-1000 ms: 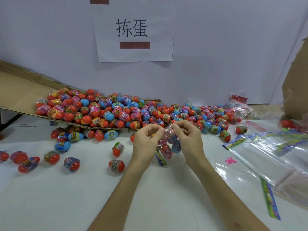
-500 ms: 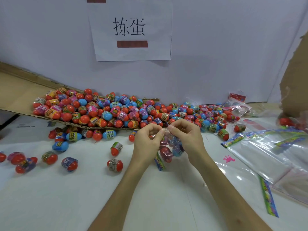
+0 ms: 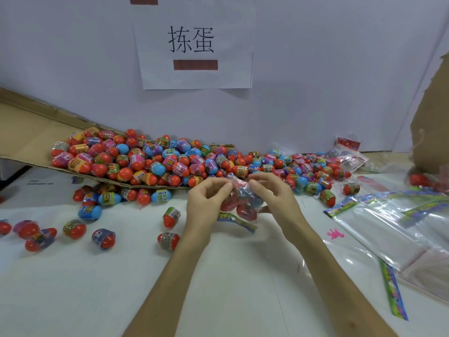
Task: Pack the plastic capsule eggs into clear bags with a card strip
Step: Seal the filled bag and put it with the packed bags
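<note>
Many capsule eggs lie heaped on a cardboard sheet and the white table, below a paper sign on the wall. The left hand and right hand each pinch the top of a clear bag at mid-table. It holds red and blue eggs, with the card strip hanging beneath.

clear bag | lifted, bunched between left hand and right hand | card strip tilted flatter

Egg pile left of empty bags.
</note>
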`<state>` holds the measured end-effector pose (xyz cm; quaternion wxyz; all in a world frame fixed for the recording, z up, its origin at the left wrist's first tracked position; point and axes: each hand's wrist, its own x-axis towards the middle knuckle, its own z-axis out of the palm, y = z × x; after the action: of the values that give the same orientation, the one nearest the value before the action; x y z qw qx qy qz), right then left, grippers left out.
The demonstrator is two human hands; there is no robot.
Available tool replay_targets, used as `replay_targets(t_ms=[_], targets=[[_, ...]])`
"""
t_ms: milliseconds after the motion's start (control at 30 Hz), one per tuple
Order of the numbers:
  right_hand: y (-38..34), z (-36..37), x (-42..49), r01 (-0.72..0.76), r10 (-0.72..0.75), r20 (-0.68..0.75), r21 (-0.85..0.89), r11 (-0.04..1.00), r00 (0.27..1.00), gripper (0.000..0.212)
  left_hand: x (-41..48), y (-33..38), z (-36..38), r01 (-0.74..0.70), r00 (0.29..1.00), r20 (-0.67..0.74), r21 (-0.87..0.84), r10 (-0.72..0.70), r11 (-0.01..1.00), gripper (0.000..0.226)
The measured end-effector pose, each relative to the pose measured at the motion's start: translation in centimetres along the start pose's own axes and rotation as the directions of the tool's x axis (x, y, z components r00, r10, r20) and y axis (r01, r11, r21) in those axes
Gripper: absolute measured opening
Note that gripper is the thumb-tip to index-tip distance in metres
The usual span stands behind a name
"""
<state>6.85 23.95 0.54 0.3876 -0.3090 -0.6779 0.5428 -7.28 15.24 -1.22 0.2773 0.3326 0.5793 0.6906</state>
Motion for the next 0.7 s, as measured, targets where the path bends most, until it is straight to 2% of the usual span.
replay_targets(t_ms=[100,200,267,367,433,533,700], targets=[[0.3,-0.03,0.02,0.019,-0.02,-0.087,-0.004,1.0,0.996,0.011,0.35,-0.07,-0.3,0.039,0.995,-0.091,-0.074,-0.045,0.997,0.007],[0.33,-0.19,-0.04,0.037,-0.034,-0.164,0.014,0.999,0.986,0.004,0.31,-0.05,-0.1,0.048,0.999,-0.015,-0.071,-0.049,0.996,0.007],[0.07,-0.22,-0.13,0.044,-0.041,-0.184,0.016,0.999,0.982,0.017,0.15,-0.16,0.1,0.013,1.0,0.028,-0.003,-0.013,1.0,0.012],[-0.34,-0.14,-0.14,0.005,0.008,-0.205,0.065,0.998,0.979,0.036,-0.04,-0.16,0.22,-0.02,1.0,0.011,0.047,0.019,0.999,0.011],[-0.4,-0.21,-0.13,-0.032,0.058,-0.181,0.145,0.989,0.982,0.026,0.05,0.01,0.05,-0.017,0.999,-0.04,0.042,0.019,0.999,0.012],[-0.38,-0.44,-0.28,-0.026,0.054,-0.156,0.175,0.984,0.986,0.01,0.14,0.2,-0.21,-0.024,0.995,-0.094,0.029,0.027,0.999,0.009],[-0.26,-0.07,-0.17,-0.009,0.044,-0.214,0.162,0.987,0.976,0.01,-0.32,0.55,0.24,-0.105,0.985,-0.14,-0.045,0.098,0.993,0.016]])
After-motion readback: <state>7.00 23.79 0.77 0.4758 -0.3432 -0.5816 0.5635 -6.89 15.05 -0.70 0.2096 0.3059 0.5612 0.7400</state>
